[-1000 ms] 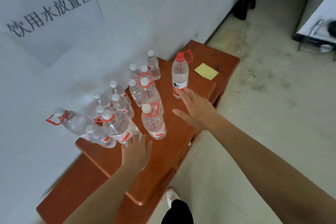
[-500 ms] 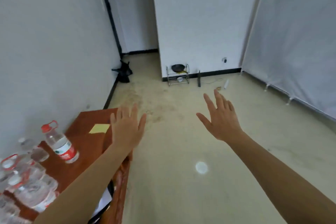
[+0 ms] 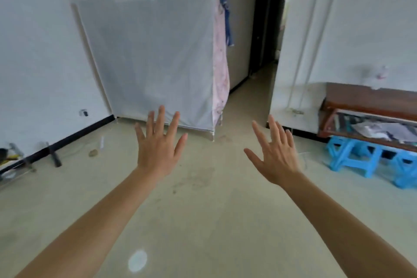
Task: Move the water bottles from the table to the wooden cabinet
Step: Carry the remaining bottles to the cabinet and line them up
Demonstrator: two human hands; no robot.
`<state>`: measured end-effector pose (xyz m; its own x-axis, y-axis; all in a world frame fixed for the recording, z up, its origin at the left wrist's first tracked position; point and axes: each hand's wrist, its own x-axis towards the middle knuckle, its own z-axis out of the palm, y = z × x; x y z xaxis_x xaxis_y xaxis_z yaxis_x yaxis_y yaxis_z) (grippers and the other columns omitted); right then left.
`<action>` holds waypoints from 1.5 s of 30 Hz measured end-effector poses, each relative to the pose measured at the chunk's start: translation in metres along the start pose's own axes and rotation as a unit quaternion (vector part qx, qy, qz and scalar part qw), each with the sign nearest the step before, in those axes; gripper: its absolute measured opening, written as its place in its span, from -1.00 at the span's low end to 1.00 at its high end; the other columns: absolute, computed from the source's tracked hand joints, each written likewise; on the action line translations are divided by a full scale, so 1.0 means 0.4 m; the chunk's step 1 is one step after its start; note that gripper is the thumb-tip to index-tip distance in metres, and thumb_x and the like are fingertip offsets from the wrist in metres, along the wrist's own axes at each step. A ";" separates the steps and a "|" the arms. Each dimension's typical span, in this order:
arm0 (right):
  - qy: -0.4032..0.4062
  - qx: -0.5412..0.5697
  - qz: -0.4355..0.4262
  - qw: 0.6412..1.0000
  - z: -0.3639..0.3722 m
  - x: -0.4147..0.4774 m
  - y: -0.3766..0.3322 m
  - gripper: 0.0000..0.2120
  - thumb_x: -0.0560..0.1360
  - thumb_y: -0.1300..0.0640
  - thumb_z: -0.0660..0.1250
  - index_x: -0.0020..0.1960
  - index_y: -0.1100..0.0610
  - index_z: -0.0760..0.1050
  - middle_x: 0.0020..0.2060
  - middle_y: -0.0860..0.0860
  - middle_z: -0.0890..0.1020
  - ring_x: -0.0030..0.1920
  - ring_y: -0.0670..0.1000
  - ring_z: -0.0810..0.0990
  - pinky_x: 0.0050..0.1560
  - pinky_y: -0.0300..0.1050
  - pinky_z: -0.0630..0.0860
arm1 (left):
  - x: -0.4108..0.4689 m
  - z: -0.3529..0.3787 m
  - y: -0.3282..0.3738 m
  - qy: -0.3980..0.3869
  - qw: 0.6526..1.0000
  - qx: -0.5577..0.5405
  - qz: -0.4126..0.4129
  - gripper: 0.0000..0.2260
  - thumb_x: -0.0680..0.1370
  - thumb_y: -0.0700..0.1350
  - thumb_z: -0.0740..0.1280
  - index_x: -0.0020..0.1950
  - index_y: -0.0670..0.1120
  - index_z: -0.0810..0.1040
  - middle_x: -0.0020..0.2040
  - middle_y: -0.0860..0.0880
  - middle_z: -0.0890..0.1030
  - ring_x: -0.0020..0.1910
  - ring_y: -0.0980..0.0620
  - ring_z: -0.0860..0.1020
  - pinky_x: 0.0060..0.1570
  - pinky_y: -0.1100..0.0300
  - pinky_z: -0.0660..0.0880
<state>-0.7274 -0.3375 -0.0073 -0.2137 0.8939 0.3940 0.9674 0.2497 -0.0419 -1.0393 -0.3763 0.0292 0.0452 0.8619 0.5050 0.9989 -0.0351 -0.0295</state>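
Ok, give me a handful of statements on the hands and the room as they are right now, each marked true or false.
1. The left hand and the right hand are both held out with their fingers spread. True.
2. The left hand is curled round an object. False: its fingers are straight and it holds nothing.
3. Blue stools stand at the right, under a piece of wooden furniture. True.
4. The right hand rests on the blue stools. False: it hangs in the air above the floor, apart from them.
5. A white-covered rack stands by the wall beyond the hands. True.
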 end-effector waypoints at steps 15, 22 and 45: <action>0.065 -0.173 0.343 0.921 -0.201 -0.161 1.060 -0.25 0.56 -0.38 -0.02 0.65 -0.04 0.07 0.62 0.23 0.03 0.57 0.31 0.16 0.52 0.33 0.19 | 0.625 0.274 1.294 -0.042 0.915 -0.233 0.327 -0.41 0.65 0.29 -0.11 0.64 0.08 0.01 0.65 -0.14 -0.02 0.62 -0.22 -0.02 0.47 -0.40 0.06; 0.065 -0.167 0.403 0.897 -0.098 -0.148 1.468 -0.23 0.57 -0.38 0.05 0.66 -0.04 0.03 0.63 0.23 -0.03 0.58 0.30 0.14 0.52 0.33 0.18 | 0.741 0.442 1.733 -0.076 0.890 -0.233 0.385 -0.36 0.62 0.31 -0.18 0.65 0.07 0.00 0.66 -0.11 -0.06 0.62 -0.21 -0.02 0.49 -0.36 0.00; 0.029 -0.158 0.415 0.895 0.094 0.525 2.811 -0.11 0.52 -0.49 0.01 0.64 -0.08 -0.27 0.64 0.19 -0.09 0.61 0.27 0.04 0.57 0.26 0.03 | 1.674 0.969 2.794 -0.115 0.870 -0.282 0.388 -0.28 0.54 0.38 -0.26 0.64 0.08 -0.24 0.64 -0.09 -0.26 0.62 -0.12 -0.19 0.53 -0.30 -0.08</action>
<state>0.3103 0.1452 -0.0063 0.5961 0.6988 0.3954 0.7813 -0.6184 -0.0850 0.1043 0.3577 0.0002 0.7694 0.5451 0.3330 0.5170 -0.8376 0.1763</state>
